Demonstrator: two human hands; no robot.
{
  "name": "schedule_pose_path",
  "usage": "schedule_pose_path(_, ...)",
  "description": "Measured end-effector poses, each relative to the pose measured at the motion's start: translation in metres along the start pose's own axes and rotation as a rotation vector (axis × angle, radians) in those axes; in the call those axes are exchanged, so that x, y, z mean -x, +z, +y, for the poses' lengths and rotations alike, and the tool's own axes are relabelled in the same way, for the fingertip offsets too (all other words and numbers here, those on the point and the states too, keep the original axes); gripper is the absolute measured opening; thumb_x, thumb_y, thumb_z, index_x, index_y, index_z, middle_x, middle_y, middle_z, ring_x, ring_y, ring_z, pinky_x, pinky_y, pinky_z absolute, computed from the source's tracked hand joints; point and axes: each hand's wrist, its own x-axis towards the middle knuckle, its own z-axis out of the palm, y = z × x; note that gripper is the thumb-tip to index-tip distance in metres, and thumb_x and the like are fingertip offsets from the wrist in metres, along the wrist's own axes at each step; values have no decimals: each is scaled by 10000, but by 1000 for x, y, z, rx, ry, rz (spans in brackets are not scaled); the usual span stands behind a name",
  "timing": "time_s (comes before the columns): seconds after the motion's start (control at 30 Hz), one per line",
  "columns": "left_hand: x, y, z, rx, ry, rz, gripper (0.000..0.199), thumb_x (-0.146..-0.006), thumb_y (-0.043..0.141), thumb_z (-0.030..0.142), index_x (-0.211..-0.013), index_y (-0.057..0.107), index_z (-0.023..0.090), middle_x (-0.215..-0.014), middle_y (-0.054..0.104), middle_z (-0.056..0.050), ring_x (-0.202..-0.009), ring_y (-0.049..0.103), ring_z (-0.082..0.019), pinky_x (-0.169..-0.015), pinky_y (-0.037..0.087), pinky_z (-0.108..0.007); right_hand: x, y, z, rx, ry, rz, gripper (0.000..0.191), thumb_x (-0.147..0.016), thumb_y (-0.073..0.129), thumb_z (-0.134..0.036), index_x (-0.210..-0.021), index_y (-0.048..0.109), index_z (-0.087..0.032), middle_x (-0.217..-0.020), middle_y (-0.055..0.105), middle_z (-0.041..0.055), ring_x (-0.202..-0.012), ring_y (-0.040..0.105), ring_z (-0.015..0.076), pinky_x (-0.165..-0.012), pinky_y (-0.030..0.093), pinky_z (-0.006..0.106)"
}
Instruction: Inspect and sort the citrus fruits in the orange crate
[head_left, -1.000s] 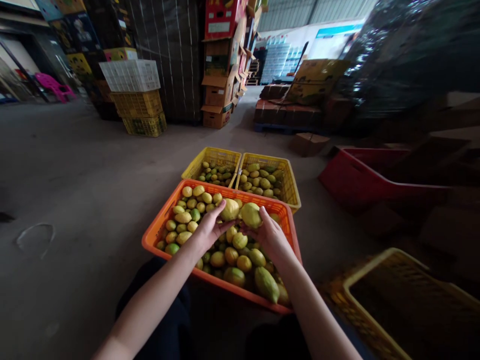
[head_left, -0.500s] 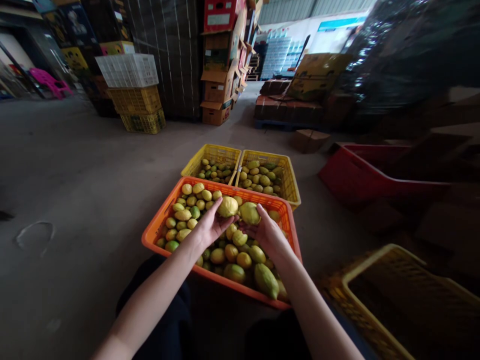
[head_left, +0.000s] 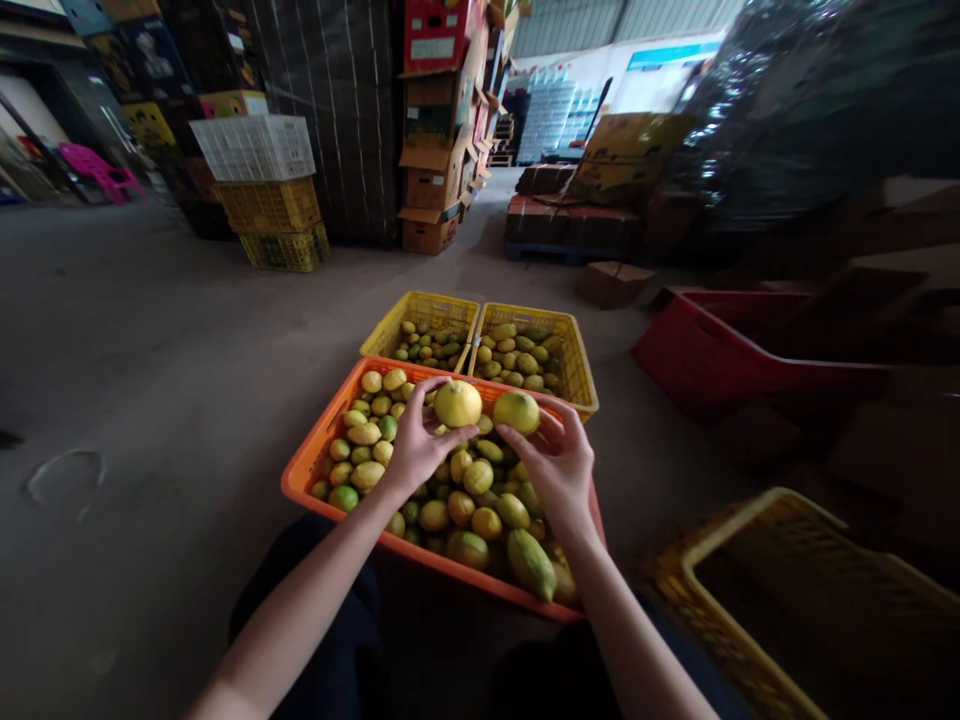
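My left hand (head_left: pixel 420 440) grips a yellow lemon (head_left: pixel 458 404) between thumb and fingers. Close beside it, a greener lemon (head_left: pixel 517 412) is pinched in my right hand (head_left: pixel 559 455). Both fruits are held up over the far part of an orange crate (head_left: pixel 319 505), a small gap between them. Loose lemons (head_left: pixel 478 477) in yellow and green fill this crate, and a large green, pointed one (head_left: pixel 531 563) lies at its near right corner. My wrists and forearms hide part of the fruit below.
Two yellow crates of smaller-looking fruit, the left one (head_left: pixel 386 322) and the right one (head_left: pixel 585 365), adjoin the orange crate's far side. A yellow crate (head_left: pixel 705 545) stands at near right, a red crate (head_left: pixel 675 345) beyond it. Stacked crates (head_left: pixel 270 205) and cardboard boxes (head_left: pixel 427 190) stand farther back.
Both hands have turned the lemons, so different sides face me. My right hand has rolled over, its back now up, and moved slightly right, widening the gap between the fruits.
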Motion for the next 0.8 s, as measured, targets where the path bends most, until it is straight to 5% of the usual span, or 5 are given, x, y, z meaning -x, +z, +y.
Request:
schedule_pose_path(0.2,7,0,2,-64,94,-104,641,-637,909,355,-1188,605,231,-1289,646,-95,-1090,675,-234,-934,573,-350,2,-1,0,41,-105,42,498,-684,859,-362,-1102,608,-255,-1102,711,58,-1053,696,252,-940,578,457)
schedule_pose_path(0.47,3,0,3,208,-140,-161,698,-609,917,396,-1237,664,225,-1317,670,-91,-1185,653,-290,-957,578,-375,1,-1,-4,-67,-9,-212,496,-834,728,-430,-1286,562,-311,-1200,687,44,-1035,680,232,-915,576,419)
schedule_pose_path(0.63,5,3,3,173,-291,-172,705,-665,888,417,-1296,655,205,-1322,679,-95,-1232,627,-312,-1019,548,-410,0,-2,-6,55,141,-315,386,-922,555,-539,-1177,682,-279,-1275,656,55,-1225,577,278,-1036,495,441)
schedule_pose_path(0.8,10,4,1,149,-378,-233,637,-773,810,400,-1369,628,263,-1441,606,-71,-1312,571,-331,-1053,528,-463,-3,-1,4,99,316,-317,605,-650,820,-575,-1145,682,-256,-1231,650,69,-1155,601,304,-957,529,419)
